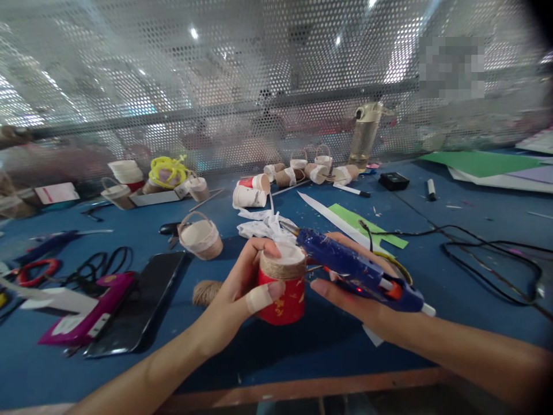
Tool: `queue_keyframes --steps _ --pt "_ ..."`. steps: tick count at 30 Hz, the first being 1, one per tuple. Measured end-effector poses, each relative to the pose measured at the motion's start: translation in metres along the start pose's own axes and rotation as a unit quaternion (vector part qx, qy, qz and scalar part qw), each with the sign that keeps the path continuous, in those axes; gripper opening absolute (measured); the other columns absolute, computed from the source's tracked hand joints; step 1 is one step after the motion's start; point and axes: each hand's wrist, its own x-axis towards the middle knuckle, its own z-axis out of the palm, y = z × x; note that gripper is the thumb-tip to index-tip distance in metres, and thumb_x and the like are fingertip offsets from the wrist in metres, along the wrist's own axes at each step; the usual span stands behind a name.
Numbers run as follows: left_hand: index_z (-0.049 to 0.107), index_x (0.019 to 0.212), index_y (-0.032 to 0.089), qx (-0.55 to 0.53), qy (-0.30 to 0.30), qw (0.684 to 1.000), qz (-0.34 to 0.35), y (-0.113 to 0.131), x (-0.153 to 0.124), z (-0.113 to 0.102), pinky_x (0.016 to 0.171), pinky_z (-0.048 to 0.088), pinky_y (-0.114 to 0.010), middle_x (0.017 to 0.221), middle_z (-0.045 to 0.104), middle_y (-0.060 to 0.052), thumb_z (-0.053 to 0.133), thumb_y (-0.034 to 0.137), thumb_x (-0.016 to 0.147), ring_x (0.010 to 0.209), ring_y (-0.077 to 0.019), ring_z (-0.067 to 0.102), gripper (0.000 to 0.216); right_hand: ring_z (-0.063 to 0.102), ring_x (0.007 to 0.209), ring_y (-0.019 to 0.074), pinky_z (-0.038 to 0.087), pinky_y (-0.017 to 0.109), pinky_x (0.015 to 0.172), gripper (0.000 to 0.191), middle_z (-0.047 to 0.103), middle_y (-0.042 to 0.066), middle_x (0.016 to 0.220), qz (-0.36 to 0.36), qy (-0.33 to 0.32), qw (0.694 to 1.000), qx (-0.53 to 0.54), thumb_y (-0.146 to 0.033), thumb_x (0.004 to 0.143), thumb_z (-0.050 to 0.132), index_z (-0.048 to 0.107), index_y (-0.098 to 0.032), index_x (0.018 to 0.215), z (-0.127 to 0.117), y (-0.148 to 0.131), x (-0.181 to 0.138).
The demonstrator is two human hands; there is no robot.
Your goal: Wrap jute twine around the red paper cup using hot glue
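My left hand (242, 288) is closed around a red paper cup (283, 302) with gold marks, its thumb, wrapped in a pale bandage, on the near side. Brown twine (283, 271) is wound round the cup's upper part, below the white rim. In my right hand (354, 294) is a blue hot glue gun (345, 256), its nozzle pointing left just above the cup's far right rim. A small red light glows on the glue gun. Left of the cup lies a ball of twine (206, 293), partly behind my left hand.
A twine-wrapped small basket (202, 239) stands to the left, near a black phone (140, 302) and a purple power strip (90, 305). Crumpled white lace (265, 225), paper cups (250, 196) and several little baskets lie behind. A black cable (488, 248) loops at right; a bottle (366, 135) stands at the mesh.
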Motion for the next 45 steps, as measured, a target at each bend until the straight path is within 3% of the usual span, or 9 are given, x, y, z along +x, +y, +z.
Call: queue_keyframes --steps 14,20,28,35,40,45 --pt "0.058 0.128 0.033 0.012 -0.013 1.0 -0.008 0.0002 -0.0017 -0.0052 0.085 0.054 -0.033 0.121 0.065 -0.003 0.076 0.027 0.093 0.1 -0.0223 0.065 0.039 0.07 0.078 0.0171 0.061 0.032 0.08 0.036 0.073 -0.004 0.097 -0.021 -0.013 0.999 0.021 -0.022 0.084 0.085 0.068 -0.034 0.114 0.0032 0.0076 -0.0005" --pt "0.06 0.123 0.032 0.009 0.003 1.0 -0.005 -0.0012 -0.0025 -0.0043 0.082 0.054 -0.029 0.117 0.065 -0.002 0.076 0.025 0.095 0.1 -0.0209 0.065 0.033 0.067 0.077 0.0152 0.059 0.031 0.084 0.034 0.071 -0.005 0.101 -0.018 -0.012 1.0 0.02 -0.024 0.084 0.085 0.07 -0.036 0.112 0.0044 0.0039 0.0001" --pt "0.061 0.121 0.032 0.011 -0.004 1.0 -0.006 0.0021 0.0004 -0.0013 0.083 0.054 -0.027 0.116 0.065 -0.001 0.074 0.029 0.097 0.1 -0.0188 0.064 0.027 0.064 0.07 0.0152 0.058 0.032 0.083 0.041 0.07 -0.004 0.096 -0.01 -0.026 1.0 0.005 -0.027 0.086 0.085 0.069 -0.036 0.123 0.0016 0.0025 -0.0008" --pt "0.059 0.122 0.032 0.001 -0.004 1.0 -0.024 0.0024 -0.0006 -0.0021 0.087 0.055 -0.034 0.118 0.065 -0.003 0.074 0.031 0.096 0.102 -0.0229 0.066 0.029 0.062 0.069 0.0161 0.059 0.034 0.082 0.027 0.067 -0.004 0.088 -0.007 -0.027 1.0 0.008 -0.029 0.086 0.083 0.07 -0.033 0.11 0.0023 0.0026 -0.0009" --pt "0.056 0.125 0.034 0.0 -0.017 1.0 -0.025 0.0023 -0.0008 -0.0029 0.088 0.056 -0.034 0.123 0.063 -0.004 0.075 0.033 0.097 0.106 -0.0233 0.064 0.034 0.065 0.075 0.016 0.058 0.03 0.078 0.037 0.069 -0.005 0.089 0.012 -0.018 0.999 0.037 -0.023 0.084 0.085 0.069 -0.033 0.116 0.0046 0.0044 -0.0013" --pt "0.057 0.123 0.037 0.027 -0.007 0.999 -0.021 0.0054 0.0031 0.0038 0.084 0.057 -0.028 0.119 0.061 0.0 0.086 0.021 0.088 0.099 -0.0175 0.064 0.048 0.068 0.08 0.0177 0.059 0.033 0.083 0.04 0.071 -0.004 0.097 0.001 -0.018 0.999 0.045 -0.024 0.083 0.087 0.07 -0.035 0.118 0.0041 0.0049 -0.0002"
